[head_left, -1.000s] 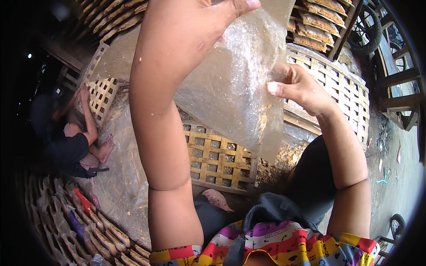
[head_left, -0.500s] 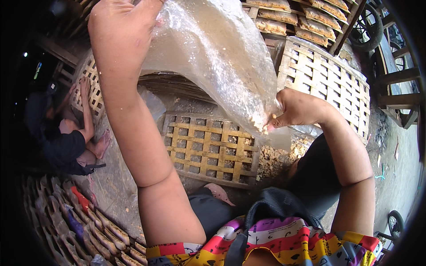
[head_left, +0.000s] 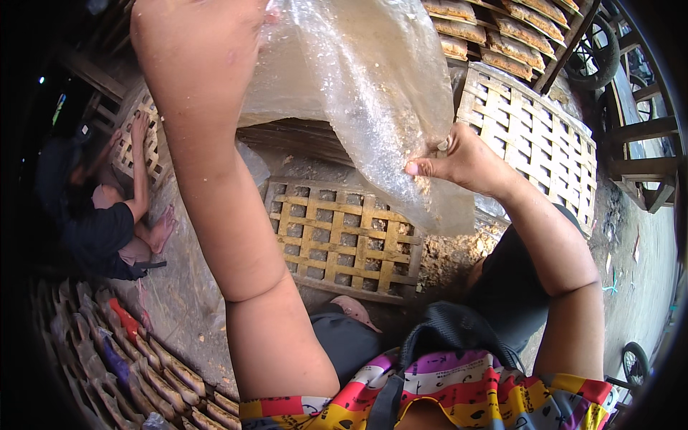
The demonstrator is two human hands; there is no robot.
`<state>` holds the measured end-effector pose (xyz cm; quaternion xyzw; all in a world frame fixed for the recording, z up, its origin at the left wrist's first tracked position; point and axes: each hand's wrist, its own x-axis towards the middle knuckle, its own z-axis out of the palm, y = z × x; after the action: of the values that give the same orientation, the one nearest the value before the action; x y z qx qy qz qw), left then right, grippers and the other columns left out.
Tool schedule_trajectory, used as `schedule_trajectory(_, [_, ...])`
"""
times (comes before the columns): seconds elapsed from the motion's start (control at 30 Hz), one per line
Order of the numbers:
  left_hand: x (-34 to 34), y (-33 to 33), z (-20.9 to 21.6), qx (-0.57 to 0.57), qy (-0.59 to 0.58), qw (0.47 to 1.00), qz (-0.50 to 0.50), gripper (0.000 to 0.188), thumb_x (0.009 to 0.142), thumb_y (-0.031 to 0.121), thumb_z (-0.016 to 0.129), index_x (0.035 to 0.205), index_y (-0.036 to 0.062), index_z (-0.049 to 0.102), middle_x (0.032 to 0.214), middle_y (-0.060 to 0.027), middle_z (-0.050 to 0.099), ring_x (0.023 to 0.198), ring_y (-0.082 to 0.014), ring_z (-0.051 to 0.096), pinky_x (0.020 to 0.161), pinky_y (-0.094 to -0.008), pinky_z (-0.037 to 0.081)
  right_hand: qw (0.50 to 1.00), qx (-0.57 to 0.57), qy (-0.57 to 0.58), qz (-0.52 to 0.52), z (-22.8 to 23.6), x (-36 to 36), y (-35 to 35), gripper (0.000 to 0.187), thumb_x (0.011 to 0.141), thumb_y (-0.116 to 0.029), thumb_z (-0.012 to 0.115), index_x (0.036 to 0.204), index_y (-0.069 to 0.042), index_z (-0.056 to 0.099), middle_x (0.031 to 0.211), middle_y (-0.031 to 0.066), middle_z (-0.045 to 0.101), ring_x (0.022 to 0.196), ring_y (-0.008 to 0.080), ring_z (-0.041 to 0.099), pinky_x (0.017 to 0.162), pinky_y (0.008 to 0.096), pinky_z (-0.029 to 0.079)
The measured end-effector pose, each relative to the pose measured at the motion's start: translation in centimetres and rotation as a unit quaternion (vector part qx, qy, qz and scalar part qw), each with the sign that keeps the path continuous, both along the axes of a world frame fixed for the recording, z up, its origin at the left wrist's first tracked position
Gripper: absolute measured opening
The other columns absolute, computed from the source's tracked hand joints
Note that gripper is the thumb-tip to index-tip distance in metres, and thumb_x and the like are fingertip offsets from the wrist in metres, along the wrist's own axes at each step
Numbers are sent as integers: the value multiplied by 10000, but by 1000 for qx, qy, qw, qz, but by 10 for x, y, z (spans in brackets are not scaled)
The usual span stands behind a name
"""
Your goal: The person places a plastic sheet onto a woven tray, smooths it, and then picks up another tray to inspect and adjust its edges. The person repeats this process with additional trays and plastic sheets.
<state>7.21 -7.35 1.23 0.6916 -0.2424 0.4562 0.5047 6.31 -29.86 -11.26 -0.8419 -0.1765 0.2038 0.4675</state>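
Note:
A large cloudy plastic sheet (head_left: 287, 86), dusted with pale crumbs, hangs in folds between my hands. My left hand (head_left: 201, 36) is raised at the top edge, its thumb against the sheet; the other fingertips are hidden. On the sheet's right side, my right hand (head_left: 466, 163) pinches the plastic between thumb and fingers, and a corner of it dangles below. Under the sheet, a woven bamboo lattice tray (head_left: 337, 247) lies on the floor before my legs. Loose tan crumbs (head_left: 459, 258) are heaped right of that tray.
Another lattice tray (head_left: 527, 129) leans at the right. Behind it, filled trays (head_left: 512, 46) are stacked. At far left a crouching person (head_left: 100, 222) has hands on a lattice tray. Rows of slabs (head_left: 150, 373) stand lower left. A wooden bench (head_left: 645, 150) and wheels are at the right.
My right hand has shifted up and slightly left along the sheet, leaving its lower corner hanging beneath. My left hand has moved slightly left and keeps to the sheet.

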Motion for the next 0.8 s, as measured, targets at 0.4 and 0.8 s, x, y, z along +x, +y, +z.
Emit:
schedule_trajectory(0.4, [4,22,5,-11,-127,992,-19,127,895,101,690,951,-13,697,792,-2,681,647,-30,566,591,-186,442,991,107,-16,83,-5,-2,-9,670,806,-383,797,1292,13,558,1088,125,697,1006,210,657,937,370,501])
schedule_trajectory(0.8, [-5,11,2,-29,-20,999,-13,98,878,81,685,812,10,677,676,22,622,582,-14,505,526,-185,383,975,-49,-76,203,-13,9,-15,536,862,-443,722,1153,3,661,929,187,711,949,274,681,880,401,494])
